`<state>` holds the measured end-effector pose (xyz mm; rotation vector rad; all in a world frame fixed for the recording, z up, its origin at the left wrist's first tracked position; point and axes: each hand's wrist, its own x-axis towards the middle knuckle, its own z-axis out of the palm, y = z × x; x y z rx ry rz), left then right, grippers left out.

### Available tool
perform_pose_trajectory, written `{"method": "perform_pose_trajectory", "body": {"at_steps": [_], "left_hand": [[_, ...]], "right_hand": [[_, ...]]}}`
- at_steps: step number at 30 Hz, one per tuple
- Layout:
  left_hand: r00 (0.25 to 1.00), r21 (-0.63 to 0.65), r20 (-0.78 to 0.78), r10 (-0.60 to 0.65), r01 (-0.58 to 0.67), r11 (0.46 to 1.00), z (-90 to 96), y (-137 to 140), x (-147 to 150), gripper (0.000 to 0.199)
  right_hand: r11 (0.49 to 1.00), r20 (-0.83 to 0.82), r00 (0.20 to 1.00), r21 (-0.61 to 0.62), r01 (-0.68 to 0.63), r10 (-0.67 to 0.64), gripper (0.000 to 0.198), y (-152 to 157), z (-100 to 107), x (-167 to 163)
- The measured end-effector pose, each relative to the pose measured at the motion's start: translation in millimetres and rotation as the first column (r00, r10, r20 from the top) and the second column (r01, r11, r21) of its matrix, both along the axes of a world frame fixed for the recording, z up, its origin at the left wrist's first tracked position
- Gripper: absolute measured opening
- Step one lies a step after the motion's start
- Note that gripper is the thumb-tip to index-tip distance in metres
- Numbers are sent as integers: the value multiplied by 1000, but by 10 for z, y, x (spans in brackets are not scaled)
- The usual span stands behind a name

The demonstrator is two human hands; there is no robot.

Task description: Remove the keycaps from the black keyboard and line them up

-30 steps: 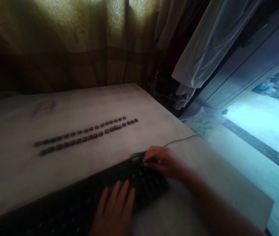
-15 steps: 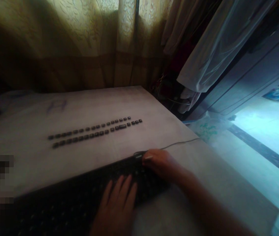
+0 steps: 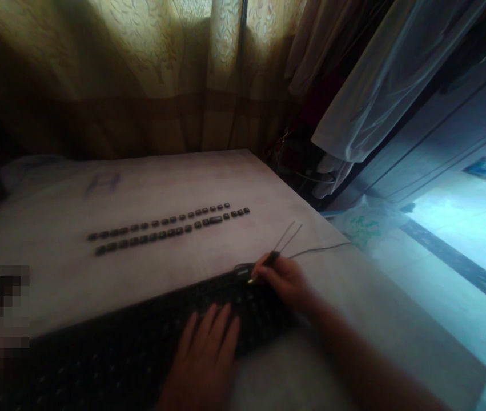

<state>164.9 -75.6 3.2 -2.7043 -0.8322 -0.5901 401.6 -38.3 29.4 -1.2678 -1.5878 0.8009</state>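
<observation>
One long black plastic keyboard (image 3: 127, 337): we are seeing it lying on the white-topped table (image 3: 225, 177), its long axis running from lower left to upper right. Our left hand (image 3: 206, 351) is lying over it, fingers extended and slightly parted. Our right hand (image 3: 283, 277) is pinching one slim dark tool with two thin wire-like prongs (image 3: 273, 258) above the keyboard's far right corner; the prongs are pointing up and rightward, a pale tip downward; whether it is touching we cannot tell. Two rows of small black keycaps (image 3: 171, 233) are lying beyond.
</observation>
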Motion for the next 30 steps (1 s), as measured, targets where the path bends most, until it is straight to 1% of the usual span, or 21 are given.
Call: {"method": "perform_pose_trajectory", "body": {"at_steps": [2,4,6,8,9,10,11,13,14,15,17,18,20,22,24,25,27,29,30], "left_hand": [[1000,-14,13,4,-4,1000,10,-7,2,36],[1000,-37,24,12,-11,999,20,-17,4,36],[999,-56,30,15,-13,998,30,-25,7,36],[1000,-64,26,14,-13,998,40,-29,9,36],[1000,-63,23,14,-13,998,44,-29,10,37],[1000,-58,21,13,-12,998,48,-29,11,37],[1000,-53,17,13,-12,998,51,-29,11,37],[1000,-49,20,14,-13,999,51,-35,12,37],[999,-50,29,21,-20,999,48,-42,13,37],[999,-52,43,33,-30,998,42,-53,15,38],[994,-76,85,73,-66,995,22,-86,23,38],[988,-91,118,97,-87,992,9,-106,27,38],[972,-128,190,137,-114,985,-22,-142,38,38],[956,-149,250,152,-118,982,-47,-164,48,39],[954,-153,263,146,-108,982,-57,-165,53,40],[958,-154,250,143,-106,982,-56,-158,55,41],[973,-131,197,122,-98,987,-41,-139,56,41],[986,-100,127,106,-94,991,-20,-119,54,40],[990,-85,102,97,-88,992,-9,-110,51,39]], "right_hand": [[1000,3,1000,-9,4,-4,19,-2,-16,-26],[999,29,999,3,36,-36,18,5,-45,-27],[991,30,991,32,130,-131,18,16,-67,-3],[969,30,969,60,242,-244,17,21,-56,35],[962,40,962,64,267,-269,16,17,-31,53],[964,59,964,64,257,-260,16,6,6,67],[976,93,973,58,208,-213,17,-12,54,74],[999,218,975,27,27,-32,21,-63,163,59],[998,309,949,3,-63,59,23,-94,215,37],[991,407,904,-22,-132,130,24,-125,259,5],[975,578,787,-75,-209,214,26,-183,316,-78],[969,636,734,-95,-230,237,24,-206,330,-121],[955,696,661,-129,-268,280,19,-239,339,-195],[940,703,636,-146,-309,318,17,-248,332,-231],[934,682,653,-131,-333,329,19,-231,313,-219],[941,673,673,-106,-323,307,21,-213,298,-196],[969,671,715,-25,-245,198,19,-165,256,-132],[987,685,725,59,-151,70,15,-115,204,-65],[988,692,721,82,-131,38,16,-94,180,-37]]}}
